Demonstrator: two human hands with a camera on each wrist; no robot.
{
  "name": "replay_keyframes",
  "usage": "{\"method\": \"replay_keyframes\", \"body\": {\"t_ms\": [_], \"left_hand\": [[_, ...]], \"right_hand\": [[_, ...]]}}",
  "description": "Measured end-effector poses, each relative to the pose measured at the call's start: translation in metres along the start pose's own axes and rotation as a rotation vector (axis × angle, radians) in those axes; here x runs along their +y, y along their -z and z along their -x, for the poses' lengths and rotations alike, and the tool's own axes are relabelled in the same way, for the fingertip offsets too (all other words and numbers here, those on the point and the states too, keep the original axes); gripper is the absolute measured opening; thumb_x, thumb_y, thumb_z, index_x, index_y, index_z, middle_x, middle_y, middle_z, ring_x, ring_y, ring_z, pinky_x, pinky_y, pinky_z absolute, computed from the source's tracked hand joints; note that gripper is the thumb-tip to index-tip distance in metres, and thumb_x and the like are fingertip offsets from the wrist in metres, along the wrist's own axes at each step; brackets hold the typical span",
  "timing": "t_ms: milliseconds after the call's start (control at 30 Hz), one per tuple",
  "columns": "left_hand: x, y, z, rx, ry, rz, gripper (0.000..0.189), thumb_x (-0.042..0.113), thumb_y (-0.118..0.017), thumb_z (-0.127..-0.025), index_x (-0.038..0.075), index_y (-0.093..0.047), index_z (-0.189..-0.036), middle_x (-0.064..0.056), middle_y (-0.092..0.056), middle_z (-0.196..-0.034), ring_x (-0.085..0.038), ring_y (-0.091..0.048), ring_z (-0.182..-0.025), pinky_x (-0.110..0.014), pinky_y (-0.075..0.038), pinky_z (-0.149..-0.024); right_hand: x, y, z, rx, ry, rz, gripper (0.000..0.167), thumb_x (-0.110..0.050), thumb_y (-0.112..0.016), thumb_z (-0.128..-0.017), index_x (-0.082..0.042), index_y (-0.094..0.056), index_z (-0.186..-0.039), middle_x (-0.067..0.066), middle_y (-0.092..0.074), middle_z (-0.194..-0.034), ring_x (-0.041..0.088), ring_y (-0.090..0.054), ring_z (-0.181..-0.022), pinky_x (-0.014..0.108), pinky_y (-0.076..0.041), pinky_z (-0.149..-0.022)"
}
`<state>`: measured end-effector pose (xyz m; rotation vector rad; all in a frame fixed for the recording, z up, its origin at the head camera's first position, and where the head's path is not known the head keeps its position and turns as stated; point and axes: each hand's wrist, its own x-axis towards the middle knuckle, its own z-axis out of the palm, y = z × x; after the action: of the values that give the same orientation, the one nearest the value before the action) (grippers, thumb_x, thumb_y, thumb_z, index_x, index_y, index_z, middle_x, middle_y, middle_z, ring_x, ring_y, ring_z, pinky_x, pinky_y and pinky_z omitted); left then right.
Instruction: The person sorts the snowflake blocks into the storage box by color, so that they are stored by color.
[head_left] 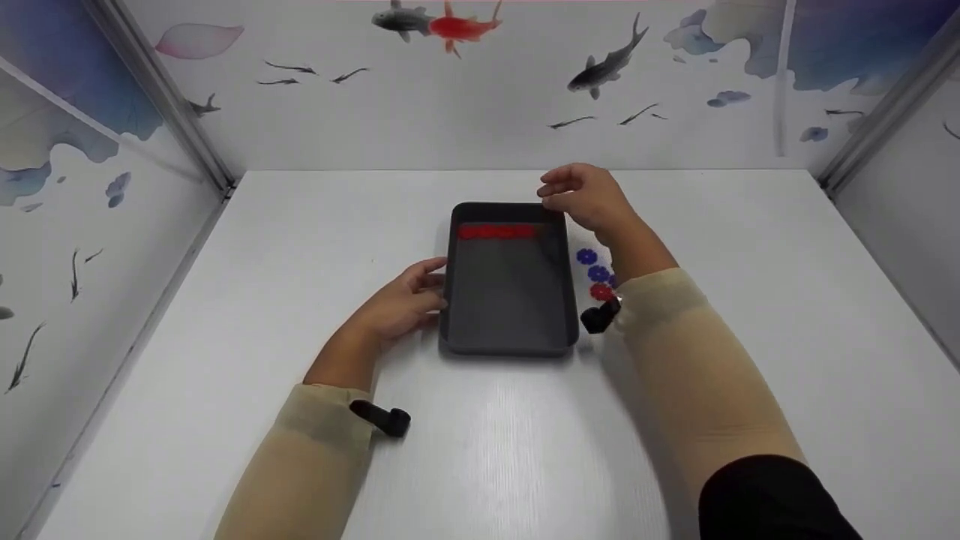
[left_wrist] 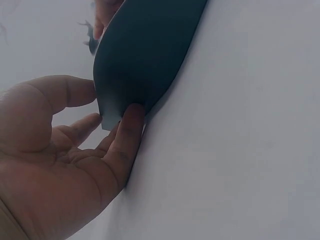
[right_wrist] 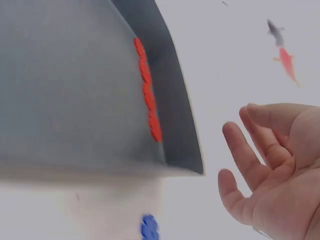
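A dark grey rectangular tray (head_left: 510, 300) lies on the white table, longer from front to back. Along its far wall runs a row of several red flower-shaped pieces (head_left: 496, 232), also seen in the right wrist view (right_wrist: 148, 95). My left hand (head_left: 401, 304) is at the tray's left side, fingertips against the outer wall; the left wrist view shows its fingers (left_wrist: 131, 130) relaxed. Over the far right corner is my right hand (head_left: 589, 196), its fingers loosely bent with nothing visible between them. Blue flower pieces (head_left: 587, 256) and a red one (head_left: 601, 291) lie right of the tray, partly hidden by the right arm.
A white back wall (head_left: 480, 112) printed with fish stands behind the table (head_left: 337, 225), and similar panels rise at both sides. A black wrist camera (head_left: 382, 418) is strapped to the left sleeve, another (head_left: 600, 316) to the right.
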<state>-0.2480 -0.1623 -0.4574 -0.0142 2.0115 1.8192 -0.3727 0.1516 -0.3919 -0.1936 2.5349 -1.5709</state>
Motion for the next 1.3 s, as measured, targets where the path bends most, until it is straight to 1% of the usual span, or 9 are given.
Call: {"method": "replay_keyframes", "body": {"t_ms": [167, 300, 433, 633, 833, 933, 1167, 1233, 1300], "left_hand": [[0.0, 0.0, -0.001, 0.004, 0.004, 0.008, 0.076, 0.003, -0.06, -0.097, 0.025, -0.037, -0.166, -0.007, -0.042, -0.166, -0.027, -0.054, -0.144, -0.047, -0.048, -0.12], [0.001, 0.001, 0.0, 0.009, 0.01, 0.01, 0.076, 0.003, -0.059, -0.097, 0.025, -0.038, -0.166, -0.007, -0.042, -0.166, -0.027, -0.055, -0.143, -0.045, -0.049, -0.119], [0.0, 0.002, 0.001, 0.008, 0.016, 0.013, 0.076, 0.002, -0.057, -0.097, 0.027, -0.037, -0.166, -0.007, -0.04, -0.168, -0.027, -0.054, -0.144, -0.044, -0.05, -0.117], [-0.001, 0.002, 0.002, 0.013, 0.013, 0.012, 0.076, 0.002, -0.057, -0.097, 0.027, -0.037, -0.166, -0.006, -0.041, -0.167, -0.026, -0.054, -0.143, -0.043, -0.051, -0.115], [-0.001, 0.002, 0.002, 0.016, 0.011, 0.01, 0.075, 0.003, -0.058, -0.097, 0.027, -0.038, -0.165, -0.005, -0.043, -0.165, -0.026, -0.055, -0.143, -0.045, -0.051, -0.116], [0.0, 0.002, 0.002, 0.017, 0.012, 0.003, 0.075, 0.003, -0.058, -0.097, 0.027, -0.038, -0.165, -0.005, -0.043, -0.165, -0.026, -0.054, -0.144, -0.045, -0.05, -0.118], [-0.001, 0.0, 0.0, 0.015, 0.01, -0.001, 0.074, 0.004, -0.059, -0.098, 0.027, -0.039, -0.165, -0.007, -0.042, -0.166, -0.026, -0.053, -0.145, -0.046, -0.049, -0.12], [0.0, 0.0, 0.0, 0.01, 0.009, -0.002, 0.074, 0.004, -0.058, -0.098, 0.026, -0.038, -0.165, -0.007, -0.041, -0.167, -0.027, -0.053, -0.146, -0.047, -0.048, -0.12], [0.0, 0.0, 0.001, 0.009, 0.014, -0.003, 0.074, 0.004, -0.059, -0.098, 0.026, -0.038, -0.166, -0.007, -0.041, -0.166, -0.027, -0.054, -0.145, -0.046, -0.049, -0.119]], "right_hand": [[0.003, 0.018, 0.02, -0.002, 0.034, 0.012, 0.033, -0.016, -0.072, -0.102, -0.016, -0.068, -0.135, 0.011, -0.072, -0.137, 0.024, -0.067, -0.129, 0.047, -0.049, -0.12], [0.007, 0.032, 0.039, -0.003, 0.035, 0.007, 0.033, -0.019, -0.074, -0.101, -0.019, -0.068, -0.134, 0.01, -0.072, -0.137, 0.021, -0.068, -0.127, 0.045, -0.052, -0.117], [0.013, 0.046, 0.057, -0.008, 0.028, 0.015, 0.035, -0.023, -0.076, -0.101, -0.02, -0.068, -0.135, 0.007, -0.072, -0.136, 0.021, -0.07, -0.125, 0.046, -0.052, -0.117], [0.03, 0.067, 0.078, -0.031, -0.018, 0.065, 0.039, -0.028, -0.077, -0.1, -0.023, -0.066, -0.137, 0.009, -0.07, -0.139, 0.02, -0.071, -0.123, 0.051, -0.05, -0.119], [0.049, 0.086, 0.092, -0.066, -0.071, 0.15, 0.041, -0.03, -0.076, -0.1, -0.025, -0.065, -0.14, 0.008, -0.07, -0.141, 0.022, -0.067, -0.129, 0.051, -0.05, -0.119], [0.056, 0.095, 0.098, -0.098, -0.095, 0.2, 0.042, -0.029, -0.077, -0.1, -0.024, -0.064, -0.14, 0.005, -0.07, -0.14, 0.024, -0.066, -0.132, 0.051, -0.051, -0.118], [0.073, 0.107, 0.108, -0.232, -0.112, 0.271, 0.046, -0.023, -0.078, -0.099, -0.019, -0.064, -0.143, 0.007, -0.07, -0.14, 0.027, -0.068, -0.13, 0.052, -0.053, -0.115], [0.08, 0.11, 0.109, -0.259, -0.124, 0.292, 0.047, -0.024, -0.08, -0.098, -0.02, -0.065, -0.142, 0.007, -0.071, -0.138, 0.027, -0.067, -0.129, 0.049, -0.055, -0.112], [0.085, 0.112, 0.109, -0.285, -0.141, 0.301, 0.047, -0.024, -0.081, -0.096, -0.02, -0.066, -0.141, 0.007, -0.071, -0.133, 0.026, -0.067, -0.125, 0.042, -0.058, -0.107]]}}
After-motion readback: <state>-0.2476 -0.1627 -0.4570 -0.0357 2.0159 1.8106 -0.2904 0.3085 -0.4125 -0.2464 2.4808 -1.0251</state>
